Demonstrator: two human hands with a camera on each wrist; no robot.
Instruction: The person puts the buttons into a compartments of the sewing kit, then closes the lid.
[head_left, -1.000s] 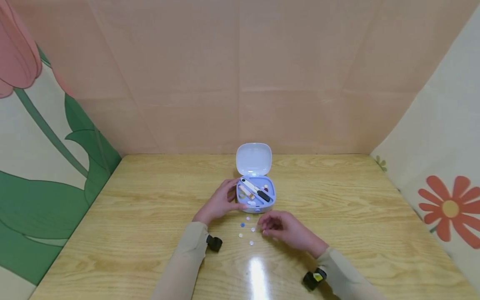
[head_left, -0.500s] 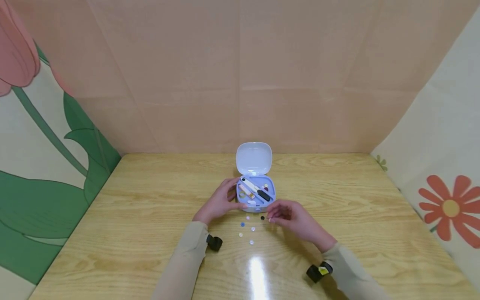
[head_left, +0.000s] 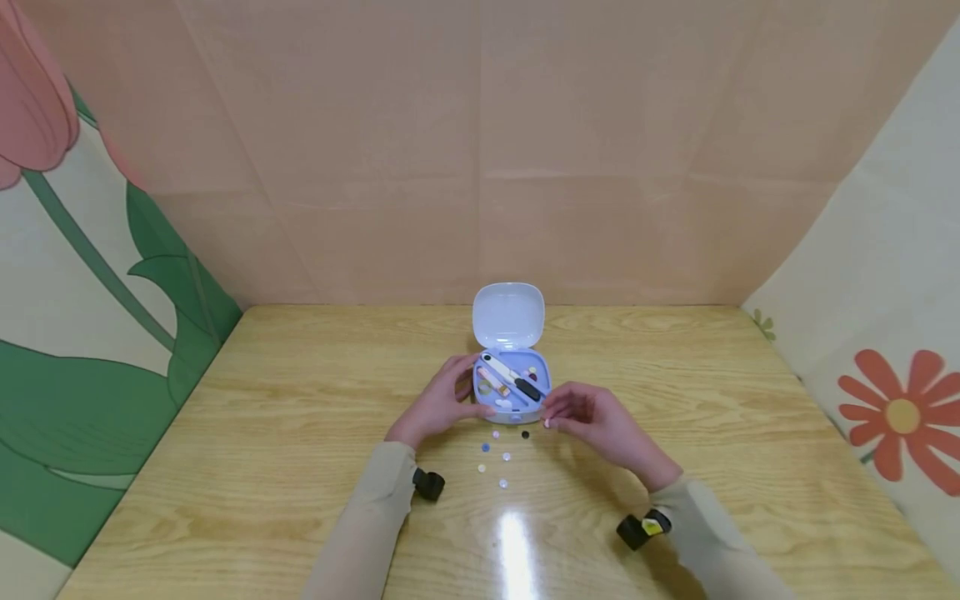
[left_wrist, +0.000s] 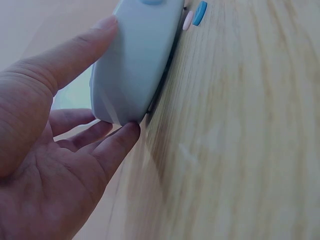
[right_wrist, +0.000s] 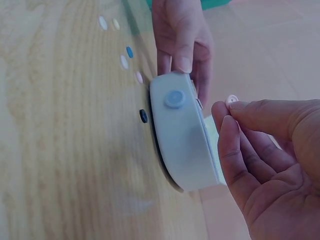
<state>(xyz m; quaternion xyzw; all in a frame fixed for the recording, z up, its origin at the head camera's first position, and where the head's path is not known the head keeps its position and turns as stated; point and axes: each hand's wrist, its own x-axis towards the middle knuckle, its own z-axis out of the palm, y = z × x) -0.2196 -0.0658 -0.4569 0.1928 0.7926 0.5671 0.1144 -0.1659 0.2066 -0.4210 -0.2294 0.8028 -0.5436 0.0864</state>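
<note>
An open lavender sewing box (head_left: 516,417) stands on the table with its lid tipped back. My left hand (head_left: 437,403) holds its left side, thumb along the front wall and fingers at the side. My right hand (head_left: 600,423) is at the box's front right corner, pinching a small pale button (right_wrist: 232,99) between thumb and forefinger, raised off the table. Inside the box lie a white tool with a black end (head_left: 527,389), a pink item (head_left: 493,383), a small white piece (head_left: 503,405) and a few buttons at the right (head_left: 532,376).
In front of the box lie several loose buttons: a black button (head_left: 525,434), a pink button (head_left: 496,434), a blue button (head_left: 485,447), a white button (head_left: 506,457) and a cream button (head_left: 482,468) among them. The wooden table (head_left: 337,375) meets a backdrop behind.
My right hand has moved up and right from the loose buttons to the box's front right corner, carrying the pale button. The black button has come into view. My left hand stays put.
</note>
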